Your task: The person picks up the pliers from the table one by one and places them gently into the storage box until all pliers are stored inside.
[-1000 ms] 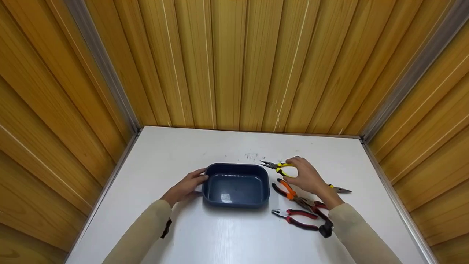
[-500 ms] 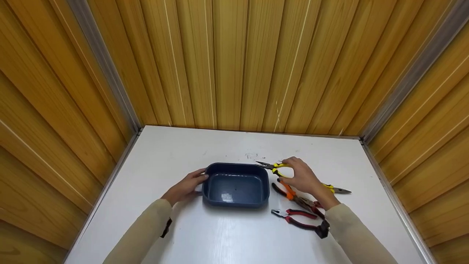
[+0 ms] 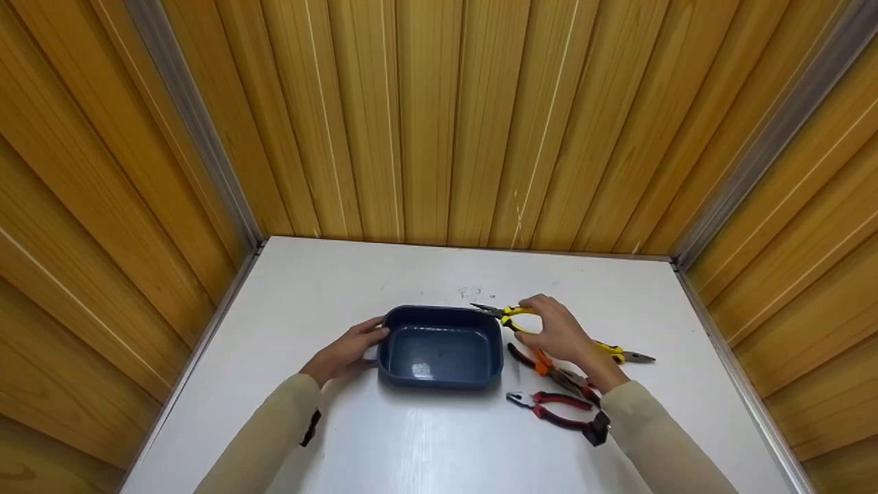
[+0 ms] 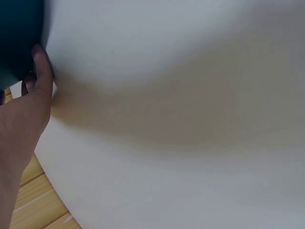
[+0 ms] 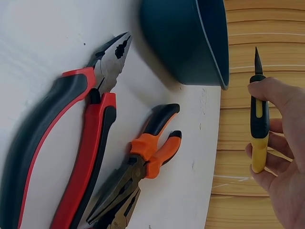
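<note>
A deep blue rectangular bin stands on the white table. My left hand grips its left end, where a side handle partly shows; in the left wrist view fingers lie along its wall. My right hand holds yellow-and-black needle-nose pliers by the handles. Their tips point left and overlap the bin's far right corner in the head view. The right wrist view shows the thumb on one side of these pliers and fingers on the other, raised above the table.
Right of the bin lie orange-and-black long-nose pliers and red-and-black combination pliers. A black-headed tool is partly covered by them. A second yellow-handled needle-nose pair lies behind my right wrist. Wood-patterned walls enclose the table.
My right hand has moved left with the yellow-and-black needle-nose pliers, bringing their tips over the bin's corner. More of the second yellow pair shows. My left hand has stayed on the bin.
</note>
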The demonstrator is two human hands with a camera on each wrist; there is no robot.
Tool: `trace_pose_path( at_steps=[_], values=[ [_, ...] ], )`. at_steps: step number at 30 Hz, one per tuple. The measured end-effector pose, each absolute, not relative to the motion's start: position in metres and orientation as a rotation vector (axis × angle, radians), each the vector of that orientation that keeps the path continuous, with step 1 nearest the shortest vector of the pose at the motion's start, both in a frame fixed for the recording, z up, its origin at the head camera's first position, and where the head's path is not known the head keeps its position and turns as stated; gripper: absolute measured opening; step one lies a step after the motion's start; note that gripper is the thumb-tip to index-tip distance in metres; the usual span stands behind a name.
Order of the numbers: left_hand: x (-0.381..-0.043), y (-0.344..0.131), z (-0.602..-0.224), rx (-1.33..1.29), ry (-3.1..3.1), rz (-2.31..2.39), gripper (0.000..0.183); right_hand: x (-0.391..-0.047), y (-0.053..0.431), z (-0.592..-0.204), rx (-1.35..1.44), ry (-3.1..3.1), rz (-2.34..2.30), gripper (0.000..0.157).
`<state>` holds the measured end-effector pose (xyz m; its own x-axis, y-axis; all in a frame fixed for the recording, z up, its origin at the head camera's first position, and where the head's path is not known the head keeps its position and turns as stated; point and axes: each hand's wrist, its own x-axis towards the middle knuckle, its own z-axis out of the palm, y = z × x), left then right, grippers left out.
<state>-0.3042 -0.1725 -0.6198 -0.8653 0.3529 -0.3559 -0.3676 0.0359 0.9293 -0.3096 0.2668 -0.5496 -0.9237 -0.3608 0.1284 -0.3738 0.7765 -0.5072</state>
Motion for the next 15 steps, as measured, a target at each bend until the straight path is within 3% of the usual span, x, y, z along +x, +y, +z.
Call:
trace_pose_path(
  at_steps=[15],
  values=[
    [-0.304, -0.172, -0.619, -0.023, 1.880, 1.836, 0.064, -0.309, 0.255, -0.559, 0.661, -2.914, 0.885, 0.051]
  ],
)
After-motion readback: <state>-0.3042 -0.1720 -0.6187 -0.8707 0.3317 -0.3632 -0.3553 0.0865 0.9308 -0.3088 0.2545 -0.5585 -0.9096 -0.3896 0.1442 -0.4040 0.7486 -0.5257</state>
